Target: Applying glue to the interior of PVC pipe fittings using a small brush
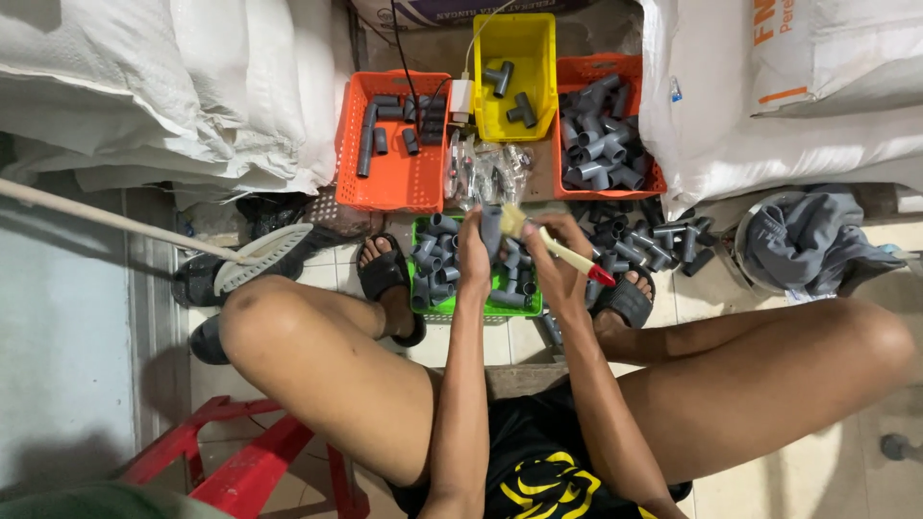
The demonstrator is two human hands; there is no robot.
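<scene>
My left hand [473, 252] grips a grey pipe fitting [491, 227] above the green basket [517, 308] of grey fittings. In my right hand [556, 261] is a small paintbrush [553, 243] with a pale handle and red tip; its bristles touch the top of the fitting. Both hands hover between my knees, over the green basket.
At the back stand an orange basket [358, 163] with grey pipe pieces, a yellow basket [548, 48] with two fittings, and an orange basket [579, 69] full of fittings. Loose fittings [663, 240] lie on the floor at right. White sacks flank both sides. A red stool [240, 461] is lower left.
</scene>
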